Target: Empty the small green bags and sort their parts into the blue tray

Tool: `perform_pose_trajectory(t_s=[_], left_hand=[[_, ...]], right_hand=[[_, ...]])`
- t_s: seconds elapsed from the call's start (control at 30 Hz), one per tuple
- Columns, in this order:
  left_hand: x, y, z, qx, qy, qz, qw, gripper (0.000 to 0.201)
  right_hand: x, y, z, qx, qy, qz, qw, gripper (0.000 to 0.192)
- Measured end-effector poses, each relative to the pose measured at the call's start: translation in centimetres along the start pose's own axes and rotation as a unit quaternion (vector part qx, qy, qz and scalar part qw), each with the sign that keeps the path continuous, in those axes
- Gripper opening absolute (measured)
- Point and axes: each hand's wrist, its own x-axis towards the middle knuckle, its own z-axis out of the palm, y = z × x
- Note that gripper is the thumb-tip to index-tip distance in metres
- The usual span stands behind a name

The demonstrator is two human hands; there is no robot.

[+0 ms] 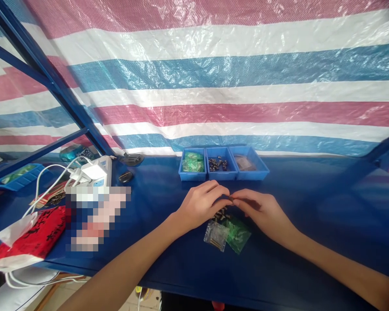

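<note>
My left hand (202, 203) and my right hand (262, 209) meet fingertip to fingertip over the blue table. Both are closed in a pinch around something small and dark, mostly covered by the fingers. Beneath them lies a loose group of small metal fittings (221, 214), partly hidden by my left hand. Nearer to me is a clear zip bag (215, 236) with thin brass-coloured pieces inside. A green plastic bag (238, 233) lies against its right side, with pale strips showing through.
Behind my hands stand three blue bins: one with green packets (193, 163), one with small metal fittings (218, 163), one with clear bags (245, 163). Leftward are a power strip (106, 170) with white cables, a red bag (47, 233) and a blue frame post (65, 103).
</note>
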Motion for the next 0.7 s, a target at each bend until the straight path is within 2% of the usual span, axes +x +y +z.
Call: perform_pose_trajectory(t_s=[0.3,0.53,0.7], left_hand=[[-0.1,0.6,0.7,-0.045,0.038,0.07,0.996,0.02],[0.0,1.3,0.6,-0.04,0.026,0.064,0.997,0.025],[0.2,1.5,0.3,-0.033,0.003,0.032,0.999,0.024]], right_hand=[[0.5,-0.8,-0.5,0.092,-0.025,0.051,0.994,0.029],[0.3,-1.4,-0.2,0.126,-0.014,0.068,0.99,0.035],[0.2,-1.1,-0.1,0.114,-0.01,0.064,0.991,0.038]])
